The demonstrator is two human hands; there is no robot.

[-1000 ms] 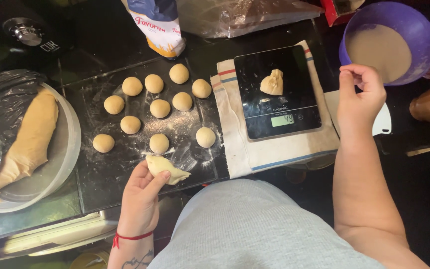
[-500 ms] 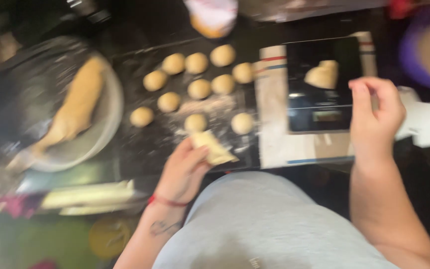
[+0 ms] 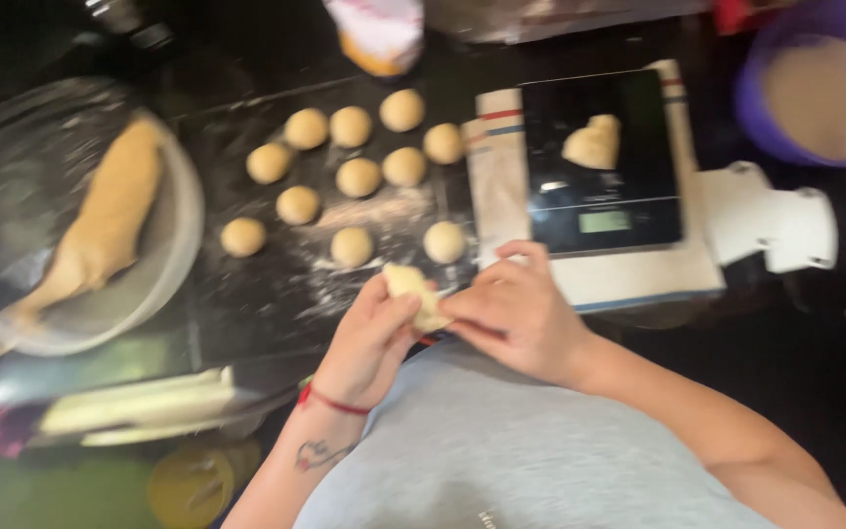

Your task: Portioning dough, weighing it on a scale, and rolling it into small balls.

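A pale piece of dough (image 3: 413, 290) sits between my two hands at the near edge of the dark floured counter. My left hand (image 3: 372, 341) grips it from the left, and my right hand (image 3: 519, 312) pinches it from the right. Several round dough balls (image 3: 356, 177) lie in rows on the floured surface beyond my hands. Another dough lump (image 3: 593, 143) rests on the black kitchen scale (image 3: 601, 201), which stands on a striped towel (image 3: 501, 162).
A grey bowl (image 3: 154, 284) at the left holds a long dough mass (image 3: 102, 227) under plastic wrap. A purple bowl (image 3: 820, 93) of flour stands at the back right, a white scraper (image 3: 771, 217) beside the scale, a flour bag (image 3: 377, 31) at the back.
My right hand has come down from beside the purple bowl to the dough piece in my left hand. The view has shifted left and is blurred.
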